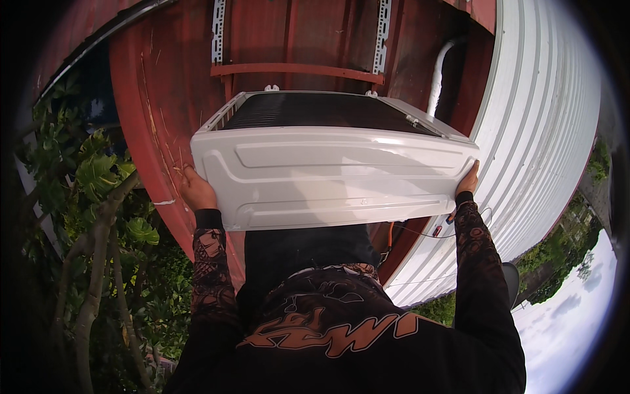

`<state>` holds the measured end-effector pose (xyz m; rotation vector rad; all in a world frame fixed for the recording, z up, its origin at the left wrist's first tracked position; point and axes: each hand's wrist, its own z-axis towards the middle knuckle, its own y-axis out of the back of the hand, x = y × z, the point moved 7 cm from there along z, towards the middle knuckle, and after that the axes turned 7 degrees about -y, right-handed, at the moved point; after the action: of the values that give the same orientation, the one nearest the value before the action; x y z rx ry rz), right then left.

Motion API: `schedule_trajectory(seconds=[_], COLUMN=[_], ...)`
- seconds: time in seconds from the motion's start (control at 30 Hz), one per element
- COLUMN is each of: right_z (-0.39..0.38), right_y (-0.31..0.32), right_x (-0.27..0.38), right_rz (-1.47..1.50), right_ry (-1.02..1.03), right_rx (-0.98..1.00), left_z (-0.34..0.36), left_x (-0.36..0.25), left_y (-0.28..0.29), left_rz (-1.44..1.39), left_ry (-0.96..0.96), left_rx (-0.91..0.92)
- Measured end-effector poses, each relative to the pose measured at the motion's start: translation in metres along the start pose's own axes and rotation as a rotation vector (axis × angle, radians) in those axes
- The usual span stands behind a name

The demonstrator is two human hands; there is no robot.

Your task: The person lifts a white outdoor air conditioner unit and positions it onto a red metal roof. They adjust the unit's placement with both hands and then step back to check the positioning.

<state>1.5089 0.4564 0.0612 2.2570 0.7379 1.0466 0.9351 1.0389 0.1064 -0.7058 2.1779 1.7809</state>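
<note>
A white air conditioner outdoor unit (354, 174) spans the middle of the view, its ribbed panel nearest me and its dark finned side (308, 110) beyond. My left hand (198, 189) is pressed to the left end of the casing, fingers partly hidden behind it. At the opposite end, my right hand (468, 178) grips the right edge near the corner. Both arms reach forward in dark patterned sleeves. The unit's underside and whatever supports it cannot be seen.
Beyond the unit, two white slotted brackets (218, 33) (381, 36) and a red crossbar (298, 68) sit against red corrugated metal (147, 118). A white wrapped pipe (437, 75) runs at right, beside pale corrugated sheeting (531, 131). Branches and leaves (98, 171) crowd the left. A thin cable hangs below my right hand.
</note>
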Motion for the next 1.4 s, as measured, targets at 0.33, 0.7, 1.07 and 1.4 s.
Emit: schedule_trajectory(seconds=[0.33, 0.7, 1.07, 1.4], right_z=[-0.001, -0.006, 0.007, 0.015], right_y=[0.002, -0.002, 0.003, 0.003], right_x=[0.001, 0.005, -0.004, -0.009], right_rz=[-0.051, 0.005, 0.023, 0.027], right_ry=[-0.011, -0.035, -0.013, -0.053], right_rx=[-0.037, -0.016, -0.047, -0.005], left_z=[0.000, -0.004, 0.000, -0.007], left_x=[-0.001, -0.007, 0.006, -0.008], left_y=[0.000, 0.003, 0.001, 0.009], left_rz=[-0.047, -0.038, 0.081, 0.092], left_ry=[0.035, 0.003, 0.068, 0.087], left_rx=[-0.015, -0.064, 0.035, 0.054])
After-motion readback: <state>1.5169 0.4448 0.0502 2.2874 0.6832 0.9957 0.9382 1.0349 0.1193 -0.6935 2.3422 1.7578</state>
